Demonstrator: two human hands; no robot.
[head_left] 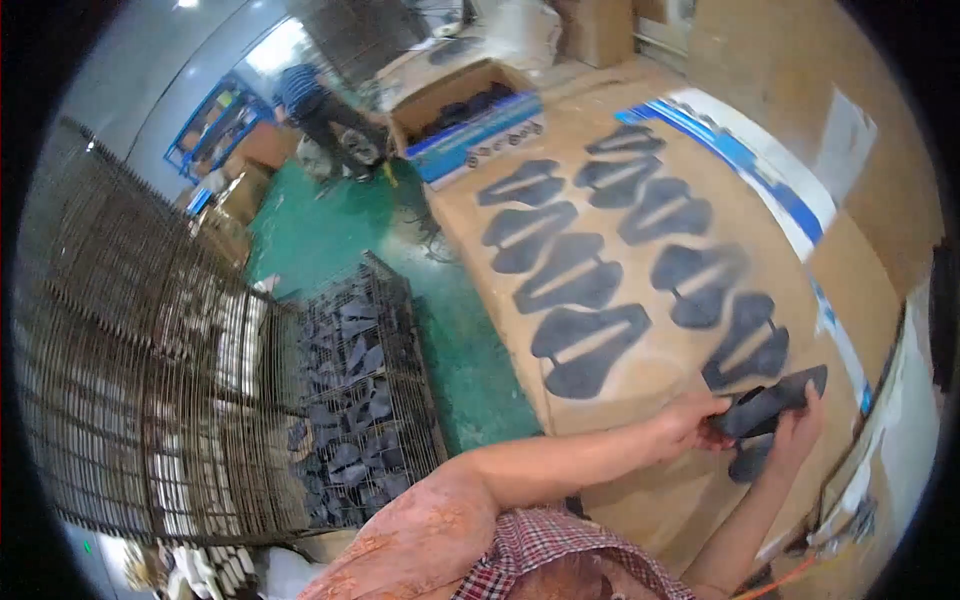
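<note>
At the near right of the cardboard-covered table point(640, 400), a dark grey, sole-shaped piece point(766, 406) is held between my two hands. My left hand point(692, 420) pinches its left end, while the fingers of my right hand point(800, 422) grip its right part from below. Under it, part of another dark piece point(748, 462) shows. Just beyond lies a flat dark piece point(750, 345) with a slit in its middle. Several similar flat pieces point(590, 345) are spread in rows farther away.
An open cardboard box point(470, 150) with dark pieces inside stands at the table's far end. Left of the table, a wire cage point(360, 400) full of dark pieces sits on the green floor point(470, 370). Wire racks point(150, 360) rise at the left. Another person point(325, 115) bends over in the background.
</note>
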